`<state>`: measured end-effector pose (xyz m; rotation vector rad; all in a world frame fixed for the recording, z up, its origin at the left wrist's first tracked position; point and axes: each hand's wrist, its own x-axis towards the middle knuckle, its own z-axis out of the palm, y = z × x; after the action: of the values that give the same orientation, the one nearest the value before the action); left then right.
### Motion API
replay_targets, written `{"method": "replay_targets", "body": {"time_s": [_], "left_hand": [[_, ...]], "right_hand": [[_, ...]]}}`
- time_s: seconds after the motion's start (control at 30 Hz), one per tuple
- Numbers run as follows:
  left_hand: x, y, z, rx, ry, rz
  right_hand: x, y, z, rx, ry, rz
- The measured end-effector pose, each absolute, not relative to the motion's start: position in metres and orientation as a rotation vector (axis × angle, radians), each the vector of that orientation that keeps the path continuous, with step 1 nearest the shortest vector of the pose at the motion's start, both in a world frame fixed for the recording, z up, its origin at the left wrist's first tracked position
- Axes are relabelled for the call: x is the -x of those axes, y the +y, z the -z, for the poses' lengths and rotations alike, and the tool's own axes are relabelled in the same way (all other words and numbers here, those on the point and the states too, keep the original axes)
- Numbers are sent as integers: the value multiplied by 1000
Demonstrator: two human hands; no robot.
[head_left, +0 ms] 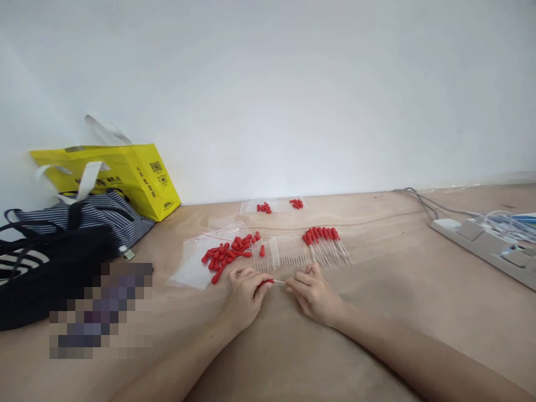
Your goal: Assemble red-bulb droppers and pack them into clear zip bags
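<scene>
My left hand [246,296] pinches a red rubber bulb [267,282] near the middle of the table. A thin clear tube [278,283] reaches from the bulb to my right hand [312,293], whose fingers are closed on it. Just beyond my hands lies a row of clear tubes [288,250]. To its right, several tubes topped with red bulbs [322,234] lie side by side. Loose red bulbs [224,255] are heaped at the left, partly on a clear plastic bag [194,263]. One red bulb [262,251] rests on the tubes.
Against the wall lies another clear bag [250,206] with red bulbs. A yellow bag [142,178], a striped bag [125,215] and a black bag [84,268] are at the left, near a blurred-out object [103,310]. A white power strip [481,245] with cables is at the right.
</scene>
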<state>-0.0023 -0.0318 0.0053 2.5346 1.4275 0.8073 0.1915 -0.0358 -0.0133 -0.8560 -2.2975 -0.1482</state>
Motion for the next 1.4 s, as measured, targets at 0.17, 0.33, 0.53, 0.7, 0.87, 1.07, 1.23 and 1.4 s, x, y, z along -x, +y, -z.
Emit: {"method": "replay_targets", "body": {"time_s": [0.17, 0.33, 0.53, 0.7, 0.87, 1.07, 1.23, 1.4], "left_hand": [[4, -34, -8, -2593, 1330, -829], [4, -38, -9, -2645, 1278, -836], [4, -40, -9, -2665, 1253, -834], [4, -40, -9, -2693, 1217, -789], [3, -40, -11, -2698, 1232, -756], [3, -40, -10, -2701, 1224, -733], [2, -40, -10, -2715, 1213, -757], [3, -38, -10, -2690, 1269, -801]], "right_hand": [[-195, -34, 9, 790, -2330, 253], [-195, -32, 9, 767, -2351, 335], [-192, -34, 8, 820, -2340, 178], [-188, -33, 7, 812, -2365, 125], [-185, -32, 8, 811, -2385, 117], [-184, -32, 10, 815, -2390, 104], [-183, -33, 12, 858, -2387, 79], [-184, -33, 8, 891, -2357, 44]]}}
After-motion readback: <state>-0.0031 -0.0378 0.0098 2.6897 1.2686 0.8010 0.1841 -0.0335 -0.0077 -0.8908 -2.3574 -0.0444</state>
